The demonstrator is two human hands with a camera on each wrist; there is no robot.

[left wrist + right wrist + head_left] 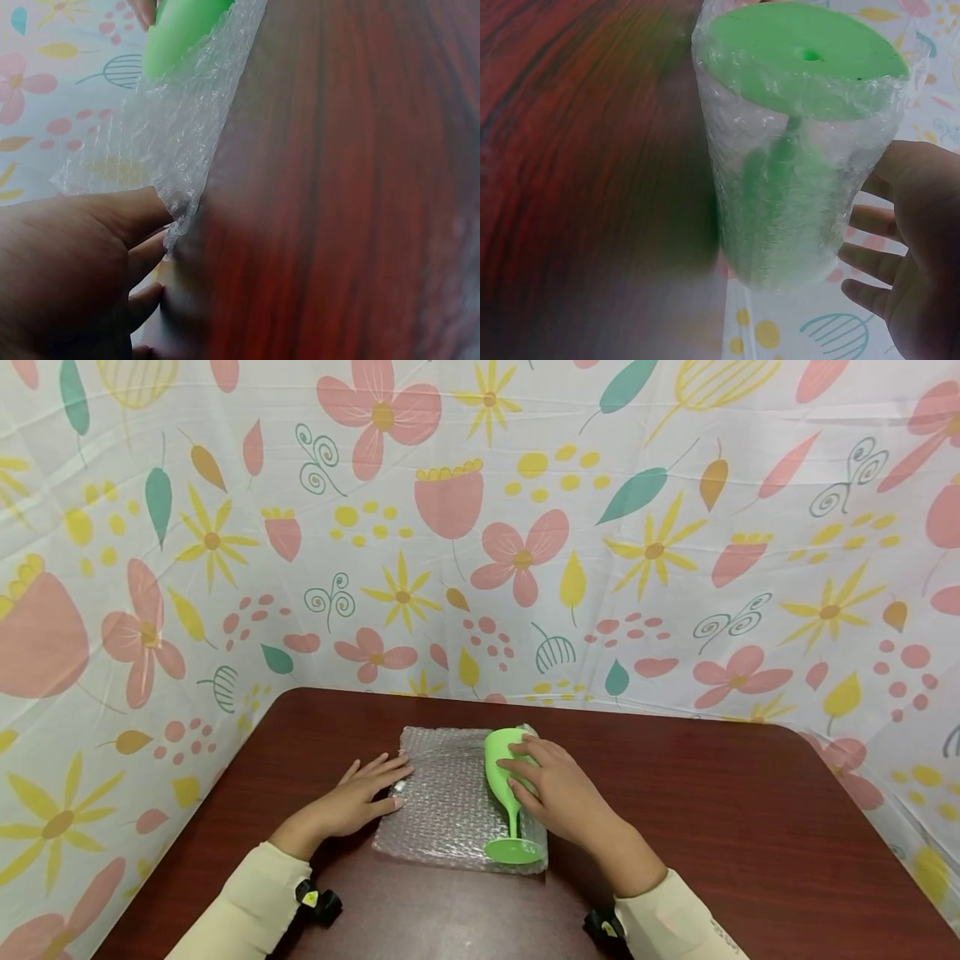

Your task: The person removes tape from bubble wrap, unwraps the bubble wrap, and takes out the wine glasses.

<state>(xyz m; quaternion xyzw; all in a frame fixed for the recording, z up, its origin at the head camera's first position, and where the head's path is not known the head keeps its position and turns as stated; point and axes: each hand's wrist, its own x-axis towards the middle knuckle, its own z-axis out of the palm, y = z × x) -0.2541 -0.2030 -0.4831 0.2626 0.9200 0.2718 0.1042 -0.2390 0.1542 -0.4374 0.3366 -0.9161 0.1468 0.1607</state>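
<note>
A light green goblet (pixel 504 768) lies on a sheet of bubble wrap (pixel 446 802), its round base (pixel 806 60) toward me. In the right wrist view, clear wrap covers the stem and bowl and reaches around the base. My right hand (pixel 562 793) rests over the bowl from the right, fingers spread and fingertips on it. Spread fingers of my left hand (pixel 356 797) rest at the sheet's left edge. In the left wrist view, the thumb of that hand (pixel 90 255) touches the wrap's edge, and the goblet's bowl (pixel 180 37) shows beyond.
The dark reddish wooden table (pixel 712 810) extends on both sides of the sheet. Behind it and at the left hangs a white cloth (pixel 480 568) with flowers and leaves. Black wrist mounts (pixel 318 902) sit at both light sleeves.
</note>
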